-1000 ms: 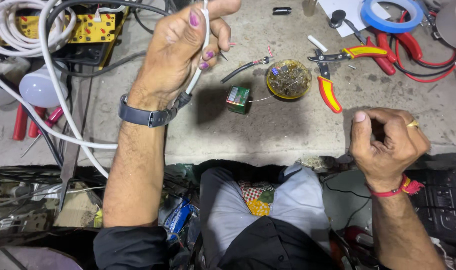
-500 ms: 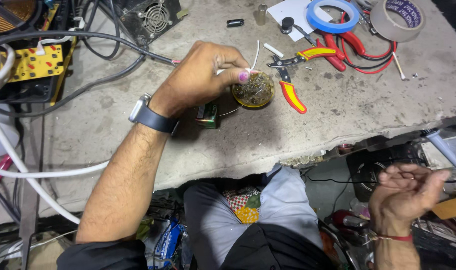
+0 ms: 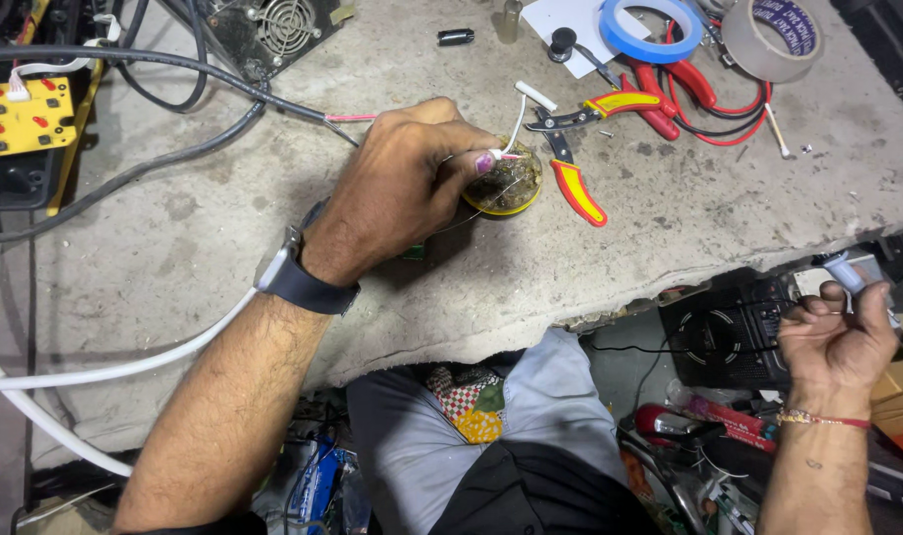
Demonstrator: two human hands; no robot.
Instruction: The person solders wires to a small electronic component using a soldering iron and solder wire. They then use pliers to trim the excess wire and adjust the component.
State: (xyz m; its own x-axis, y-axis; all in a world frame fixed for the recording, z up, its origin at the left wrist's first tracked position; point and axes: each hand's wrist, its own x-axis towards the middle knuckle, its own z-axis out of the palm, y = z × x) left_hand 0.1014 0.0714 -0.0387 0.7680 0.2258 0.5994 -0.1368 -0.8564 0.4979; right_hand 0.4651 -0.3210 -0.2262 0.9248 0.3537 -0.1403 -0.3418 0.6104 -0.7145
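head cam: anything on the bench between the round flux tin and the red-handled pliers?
Yes, in the head view: the yellow-and-red wire stripper lies between the round tin and the red pliers.

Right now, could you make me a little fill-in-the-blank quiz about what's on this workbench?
1. The left hand dips a thin white wire into a small round ____ tin.
2. The wire strippers beside the tin have red and ____ handles.
3. The left wrist wears a dark ____.
4. The right hand is held ____ the bench's edge.

Missing: yellow; yellow; watch; below

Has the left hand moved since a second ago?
Yes. The left hand has come down from above the bench onto the round tin, beside the pliers, holding a white wire.
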